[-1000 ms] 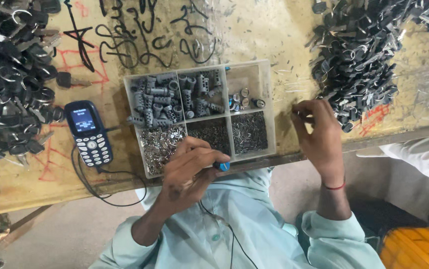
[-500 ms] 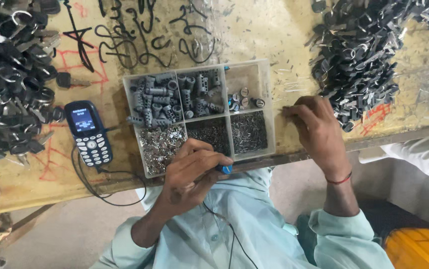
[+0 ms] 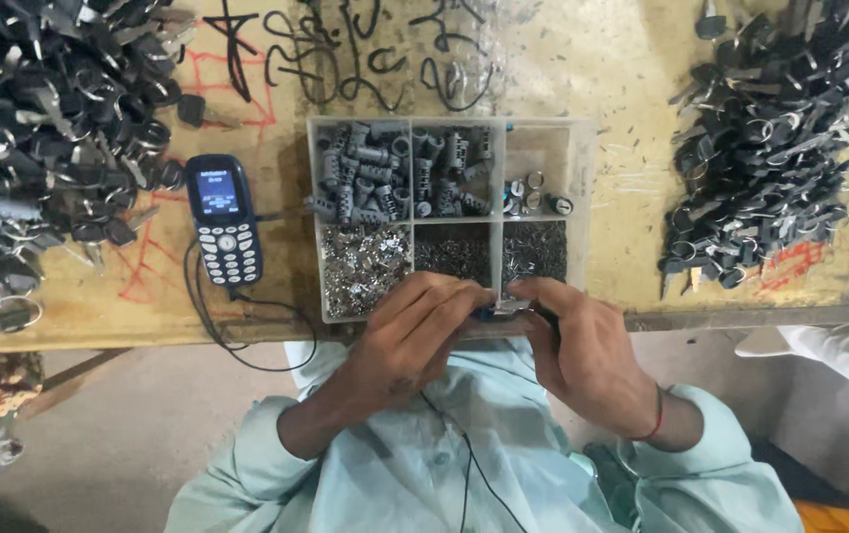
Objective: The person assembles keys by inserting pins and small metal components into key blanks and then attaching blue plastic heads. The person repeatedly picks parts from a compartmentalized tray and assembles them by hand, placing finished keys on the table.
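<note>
My two hands meet at the table's front edge, just below a clear compartment tray [image 3: 582,197]. My left hand [image 3: 414,341] is closed around a small blue-ended part [image 3: 484,314]. My right hand [image 3: 582,345] pinches a small metal piece [image 3: 513,305] against that part. The tray holds grey cylinders [image 3: 365,173] in its back cells and tiny metal bits [image 3: 360,266] in the front ones. What exactly lies between my fingers is mostly hidden.
A big heap of black-headed keys [image 3: 770,158] lies right of the tray, another heap [image 3: 39,148] at far left. A dark blue keypad phone [image 3: 224,219] with a black cable [image 3: 247,341] sits left of the tray. A white sleeve [image 3: 839,350] shows at right.
My right hand has come left from the edge of the right key heap and joined my left hand at the tray's front. My left hand has stayed put.
</note>
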`<state>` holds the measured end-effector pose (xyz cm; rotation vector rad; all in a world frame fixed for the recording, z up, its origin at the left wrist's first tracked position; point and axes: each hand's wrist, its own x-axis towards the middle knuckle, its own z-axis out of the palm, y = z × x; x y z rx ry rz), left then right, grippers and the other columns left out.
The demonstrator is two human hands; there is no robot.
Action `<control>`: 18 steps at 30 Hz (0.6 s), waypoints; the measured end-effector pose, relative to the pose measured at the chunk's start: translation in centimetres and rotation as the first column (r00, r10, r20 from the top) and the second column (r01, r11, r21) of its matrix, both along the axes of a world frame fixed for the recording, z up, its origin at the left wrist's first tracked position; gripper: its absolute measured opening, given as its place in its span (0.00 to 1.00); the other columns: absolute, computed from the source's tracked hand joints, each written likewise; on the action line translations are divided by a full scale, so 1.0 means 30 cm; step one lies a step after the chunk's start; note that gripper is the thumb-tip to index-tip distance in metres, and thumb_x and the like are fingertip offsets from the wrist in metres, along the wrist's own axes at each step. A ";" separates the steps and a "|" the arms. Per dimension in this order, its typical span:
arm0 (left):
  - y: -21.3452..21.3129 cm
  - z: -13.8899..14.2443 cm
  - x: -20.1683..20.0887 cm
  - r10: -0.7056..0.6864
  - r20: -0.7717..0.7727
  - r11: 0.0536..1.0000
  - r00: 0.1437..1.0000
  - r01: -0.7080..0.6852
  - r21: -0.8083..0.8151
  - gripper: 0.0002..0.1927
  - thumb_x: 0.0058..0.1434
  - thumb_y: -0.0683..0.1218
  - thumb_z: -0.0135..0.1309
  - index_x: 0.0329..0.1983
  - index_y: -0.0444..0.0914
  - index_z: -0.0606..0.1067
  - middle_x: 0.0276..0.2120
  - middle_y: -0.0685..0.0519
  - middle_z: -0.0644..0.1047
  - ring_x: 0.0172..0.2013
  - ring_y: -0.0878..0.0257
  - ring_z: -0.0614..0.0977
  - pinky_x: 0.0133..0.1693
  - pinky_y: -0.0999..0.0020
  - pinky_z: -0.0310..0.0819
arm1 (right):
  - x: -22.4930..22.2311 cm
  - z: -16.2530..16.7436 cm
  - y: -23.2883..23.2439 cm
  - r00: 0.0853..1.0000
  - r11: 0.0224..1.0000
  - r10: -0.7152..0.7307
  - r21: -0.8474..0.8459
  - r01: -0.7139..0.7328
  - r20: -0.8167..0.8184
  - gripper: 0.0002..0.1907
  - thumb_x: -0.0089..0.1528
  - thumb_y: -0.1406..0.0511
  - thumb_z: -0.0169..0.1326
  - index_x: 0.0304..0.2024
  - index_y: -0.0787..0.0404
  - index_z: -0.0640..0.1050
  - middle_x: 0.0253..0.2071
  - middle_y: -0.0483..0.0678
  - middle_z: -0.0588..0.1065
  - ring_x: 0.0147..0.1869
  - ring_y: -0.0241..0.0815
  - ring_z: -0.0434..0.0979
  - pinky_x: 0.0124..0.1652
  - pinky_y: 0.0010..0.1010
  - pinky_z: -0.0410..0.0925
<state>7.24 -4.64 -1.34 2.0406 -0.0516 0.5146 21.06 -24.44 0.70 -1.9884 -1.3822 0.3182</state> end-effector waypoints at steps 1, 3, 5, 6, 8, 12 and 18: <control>0.002 -0.006 -0.009 -0.007 0.003 0.999 1.000 0.007 0.033 0.26 0.53 0.31 0.59 0.58 0.28 0.72 0.49 0.43 0.77 0.50 0.49 0.80 0.51 0.56 0.78 | 0.001 0.009 0.005 0.996 0.999 0.051 -0.011 -0.050 0.069 0.20 0.65 0.76 0.53 0.57 0.68 0.63 0.49 0.58 0.76 0.41 0.54 0.78 0.37 0.40 0.71; 0.009 -0.021 -0.016 -0.073 0.038 0.991 0.997 0.068 0.119 0.25 0.55 0.33 0.60 0.57 0.27 0.72 0.49 0.42 0.77 0.50 0.48 0.79 0.51 0.55 0.78 | 0.000 0.023 0.012 0.985 0.961 0.152 -0.244 -0.128 0.082 0.28 0.61 0.77 0.53 0.63 0.66 0.65 0.38 0.53 0.74 0.35 0.51 0.78 0.33 0.41 0.71; 0.001 -0.026 -0.014 -0.172 0.063 0.965 0.983 0.156 0.211 0.22 0.59 0.35 0.61 0.56 0.27 0.71 0.47 0.41 0.76 0.49 0.48 0.79 0.52 0.53 0.78 | -0.010 0.031 0.012 0.970 0.905 0.222 -0.391 -0.168 0.095 0.34 0.59 0.76 0.53 0.69 0.65 0.65 0.33 0.51 0.73 0.32 0.49 0.78 0.32 0.41 0.71; -0.007 -0.024 -0.007 -0.152 0.054 0.984 0.987 0.146 0.100 0.20 0.61 0.36 0.62 0.55 0.29 0.72 0.47 0.43 0.77 0.50 0.49 0.79 0.52 0.55 0.78 | -0.016 0.034 0.010 0.965 0.889 0.235 -0.429 -0.164 0.118 0.35 0.60 0.74 0.53 0.71 0.65 0.64 0.33 0.50 0.73 0.33 0.48 0.78 0.33 0.41 0.71; -0.026 -0.011 0.016 -0.110 0.041 0.985 0.993 0.114 -0.127 0.15 0.64 0.36 0.62 0.53 0.34 0.74 0.47 0.48 0.78 0.51 0.52 0.79 0.52 0.60 0.78 | -0.016 0.031 0.007 0.987 0.921 0.159 -0.358 -0.153 -0.015 0.36 0.61 0.74 0.49 0.73 0.66 0.61 0.39 0.52 0.74 0.38 0.47 0.78 0.37 0.37 0.71; -0.021 0.029 0.004 0.005 -0.085 0.961 0.996 -0.028 -0.274 0.27 0.58 0.39 0.63 0.59 0.27 0.70 0.52 0.42 0.77 0.46 0.53 0.80 0.47 0.60 0.77 | 0.037 0.019 0.002 0.829 0.824 -0.545 -0.261 0.502 -0.127 0.23 0.71 0.75 0.40 0.68 0.63 0.70 0.47 0.56 0.77 0.38 0.50 0.72 0.41 0.33 0.66; 0.111 0.018 -0.115 0.343 -0.375 0.925 0.861 -0.242 0.291 0.11 0.64 0.42 0.61 0.49 0.39 0.75 0.38 0.51 0.76 0.40 0.53 0.81 0.39 0.57 0.75 | 0.126 0.030 0.078 0.816 0.896 -0.286 -0.162 0.413 0.502 0.18 0.65 0.70 0.56 0.58 0.68 0.76 0.54 0.59 0.73 0.49 0.52 0.76 0.48 0.36 0.71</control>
